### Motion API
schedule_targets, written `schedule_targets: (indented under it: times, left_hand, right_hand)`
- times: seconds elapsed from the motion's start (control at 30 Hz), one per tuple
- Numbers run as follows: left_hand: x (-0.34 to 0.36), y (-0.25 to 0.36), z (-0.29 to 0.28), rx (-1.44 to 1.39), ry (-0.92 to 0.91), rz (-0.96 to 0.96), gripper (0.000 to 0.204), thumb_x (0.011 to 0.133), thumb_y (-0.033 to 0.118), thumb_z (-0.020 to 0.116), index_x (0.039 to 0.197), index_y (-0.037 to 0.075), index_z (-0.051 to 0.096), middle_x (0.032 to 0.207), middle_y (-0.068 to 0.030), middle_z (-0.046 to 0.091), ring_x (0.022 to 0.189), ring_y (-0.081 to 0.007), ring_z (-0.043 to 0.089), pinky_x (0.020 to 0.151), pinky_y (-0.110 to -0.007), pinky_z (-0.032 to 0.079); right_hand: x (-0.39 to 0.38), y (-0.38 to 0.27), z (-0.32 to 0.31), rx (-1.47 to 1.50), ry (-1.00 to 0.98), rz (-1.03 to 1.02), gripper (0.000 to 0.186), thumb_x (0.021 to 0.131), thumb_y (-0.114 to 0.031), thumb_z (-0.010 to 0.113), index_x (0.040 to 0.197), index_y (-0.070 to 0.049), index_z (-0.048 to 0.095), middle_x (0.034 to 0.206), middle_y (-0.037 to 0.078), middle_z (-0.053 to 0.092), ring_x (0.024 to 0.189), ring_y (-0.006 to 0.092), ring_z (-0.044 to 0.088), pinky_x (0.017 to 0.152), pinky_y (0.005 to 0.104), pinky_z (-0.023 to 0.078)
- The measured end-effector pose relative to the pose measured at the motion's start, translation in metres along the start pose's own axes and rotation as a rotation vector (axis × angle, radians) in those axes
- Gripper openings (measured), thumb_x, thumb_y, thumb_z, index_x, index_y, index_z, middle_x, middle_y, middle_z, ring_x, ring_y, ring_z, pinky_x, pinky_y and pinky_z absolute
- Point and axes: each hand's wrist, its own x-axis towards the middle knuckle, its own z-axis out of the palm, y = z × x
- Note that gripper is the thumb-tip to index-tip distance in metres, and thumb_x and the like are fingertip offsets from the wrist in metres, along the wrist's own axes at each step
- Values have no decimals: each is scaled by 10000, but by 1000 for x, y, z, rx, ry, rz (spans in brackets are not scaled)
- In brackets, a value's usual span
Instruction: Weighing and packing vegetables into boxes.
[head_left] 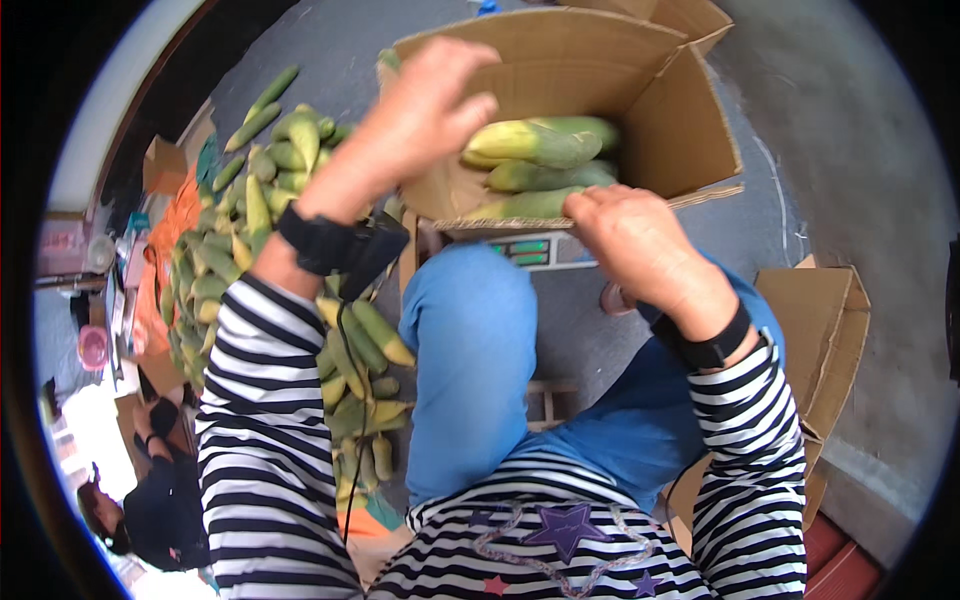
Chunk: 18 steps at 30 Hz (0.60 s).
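Observation:
My left hand [425,110] is raised over the left side of an upright cardboard box [700,130]. Its fingers are apart and hold nothing. On the near rim of the box, my right hand [635,235] is closed, its fingers curled over the cardboard edge. Inside lie several thick green-and-yellow cucumbers [545,143], resting side by side toward the near and middle part. The nearest one is partly covered by the rim and my right hand.
A large heap of cucumbers [225,260] spreads over the floor at my left. A scale with green displays [530,250] shows below the box. More cardboard boxes [815,345] stand at my right. Another person [165,500] is at the lower left, near an orange sheet [160,270].

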Motion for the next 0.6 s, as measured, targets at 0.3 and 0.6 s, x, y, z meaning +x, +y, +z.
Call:
schedule_targets:
  times: [0.3,0.6]
  left_hand:
    - [-286,-106,-32,-179,113,-1121,272,939,232,679,1081,0,682,973,-65,713,882,-143,639,806,-309,518]
    - [-503,-59,204,-682,-19,-2101,498,818,380,774,1109,-13,676,882,-130,688,686,-308,626,638,-420,507]
  right_hand:
    - [2,-9,-8,-35,-48,40,324,652,-52,777,904,-38,574,873,130,654,869,333,655,781,416,533]
    - [14,-13,-19,70,-131,129,218,830,-52,664,1045,-20,639,946,156,666,927,362,640,805,442,518]
